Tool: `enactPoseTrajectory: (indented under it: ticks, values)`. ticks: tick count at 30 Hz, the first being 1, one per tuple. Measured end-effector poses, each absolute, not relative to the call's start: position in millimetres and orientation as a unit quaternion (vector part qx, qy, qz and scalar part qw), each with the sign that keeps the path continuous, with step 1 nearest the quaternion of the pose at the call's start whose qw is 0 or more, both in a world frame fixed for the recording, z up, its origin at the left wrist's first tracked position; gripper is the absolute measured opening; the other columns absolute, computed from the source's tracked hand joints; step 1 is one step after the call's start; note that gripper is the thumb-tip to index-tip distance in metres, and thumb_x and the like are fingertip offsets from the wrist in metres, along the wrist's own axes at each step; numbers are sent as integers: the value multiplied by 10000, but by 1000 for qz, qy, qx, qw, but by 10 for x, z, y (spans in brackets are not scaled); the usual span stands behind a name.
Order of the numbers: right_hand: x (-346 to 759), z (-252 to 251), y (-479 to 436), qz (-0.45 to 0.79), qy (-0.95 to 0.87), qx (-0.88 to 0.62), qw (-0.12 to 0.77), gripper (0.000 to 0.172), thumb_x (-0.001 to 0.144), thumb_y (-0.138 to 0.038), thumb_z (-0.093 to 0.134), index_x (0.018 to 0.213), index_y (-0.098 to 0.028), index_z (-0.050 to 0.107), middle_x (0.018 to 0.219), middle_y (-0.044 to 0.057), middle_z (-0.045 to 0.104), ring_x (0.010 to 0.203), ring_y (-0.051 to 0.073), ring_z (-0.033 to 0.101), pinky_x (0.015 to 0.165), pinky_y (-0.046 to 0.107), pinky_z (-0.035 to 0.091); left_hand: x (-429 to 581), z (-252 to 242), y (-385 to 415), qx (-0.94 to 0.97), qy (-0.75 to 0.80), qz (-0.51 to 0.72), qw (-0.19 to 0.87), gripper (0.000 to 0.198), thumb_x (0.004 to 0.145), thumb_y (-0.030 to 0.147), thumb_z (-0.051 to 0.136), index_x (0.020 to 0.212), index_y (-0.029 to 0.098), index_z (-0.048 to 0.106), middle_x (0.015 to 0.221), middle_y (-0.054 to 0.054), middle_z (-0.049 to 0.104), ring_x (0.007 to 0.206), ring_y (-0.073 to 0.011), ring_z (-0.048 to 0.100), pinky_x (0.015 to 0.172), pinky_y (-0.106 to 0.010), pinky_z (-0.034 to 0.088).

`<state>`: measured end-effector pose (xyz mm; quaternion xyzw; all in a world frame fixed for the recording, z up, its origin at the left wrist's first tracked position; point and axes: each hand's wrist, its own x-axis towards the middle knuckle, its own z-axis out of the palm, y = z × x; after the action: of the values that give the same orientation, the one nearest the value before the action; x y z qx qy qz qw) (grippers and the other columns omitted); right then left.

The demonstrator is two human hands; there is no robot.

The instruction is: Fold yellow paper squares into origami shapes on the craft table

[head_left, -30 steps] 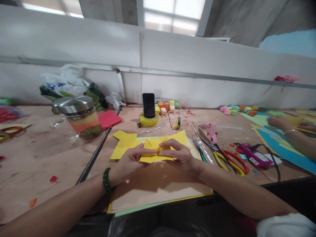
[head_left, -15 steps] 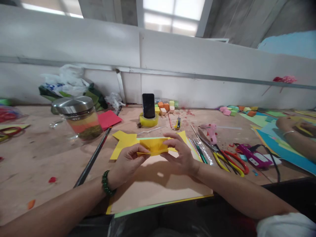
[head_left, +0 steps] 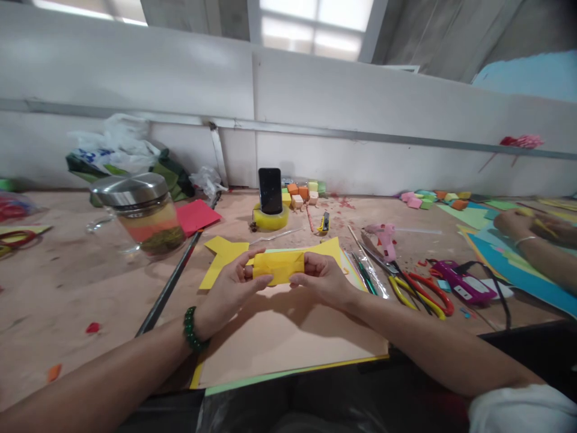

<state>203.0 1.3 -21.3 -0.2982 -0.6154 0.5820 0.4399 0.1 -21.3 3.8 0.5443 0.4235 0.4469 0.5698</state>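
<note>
Between my hands is a folded piece of yellow paper (head_left: 279,267), held up above a stack of coloured sheets (head_left: 297,337). My left hand (head_left: 237,282) grips its left end, thumb in front and fingers behind. At the right end, my right hand (head_left: 327,279) pinches it the same way, the fingers partly hidden behind the paper. A cut yellow paper shape (head_left: 220,255) lies at the stack's upper left, and more yellow paper (head_left: 331,249) shows behind my right hand.
A glass jar mug (head_left: 144,213) stands at left by red paper (head_left: 198,216). A phone (head_left: 270,191) leans on a tape roll (head_left: 271,219). Scissors (head_left: 424,294), a pink glue gun (head_left: 385,240) and a purple tool (head_left: 466,285) lie right. A co-worker's hands (head_left: 518,225) hold yellow paper.
The yellow paper has turned so its broad face is towards me. Both my hands have shifted their hold, the right fingers going from above the paper to its right end.
</note>
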Motion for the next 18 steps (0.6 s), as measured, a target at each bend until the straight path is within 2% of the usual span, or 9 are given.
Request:
enactPoseTrajectory:
  ticks: [2,5,8,12,16,18]
  values:
    - [2028,-222,6,579,-618,-301,438,283,692,-333,787,871,-162,650,776,4,679,648,107,617,645,243,529,-16,29,-178,531,440,436,578,788,609,370,808,1267,92,474,747,-16,694,637,-135,621,579,-222,478]
    - [2030,-223,-4,567,-622,-311,440,256,699,-322,776,840,-159,637,751,-1,666,640,109,616,624,238,515,-33,-14,-151,532,443,447,566,841,586,358,816,1296,93,449,671,13,674,586,-120,596,539,-202,436]
    - [2036,-208,-11,559,-623,-325,441,269,697,-317,770,864,-160,629,771,2,670,647,113,626,633,244,515,-37,-39,-159,547,438,460,545,852,600,341,805,1327,94,436,687,11,675,594,-114,594,528,-192,410]
    - [2035,-193,-8,555,-627,-344,426,283,686,-334,771,849,-164,614,750,4,673,650,126,637,629,254,513,-28,-1,-183,547,429,449,561,823,618,312,800,1336,143,433,756,3,689,667,-137,629,571,-211,447]
    - [2021,-178,-11,565,-620,-342,425,299,671,-338,783,837,-166,604,768,9,683,659,130,643,622,247,504,-16,45,-189,563,420,397,591,515,620,314,805,1064,141,610,824,-41,712,716,-156,646,618,-233,481]
    - [2016,-170,-19,577,-619,-334,415,329,664,-332,790,882,-168,607,791,12,691,671,133,648,601,235,498,-9,54,-192,568,420,388,592,423,601,338,813,937,139,651,820,-48,718,695,-156,647,625,-244,496]
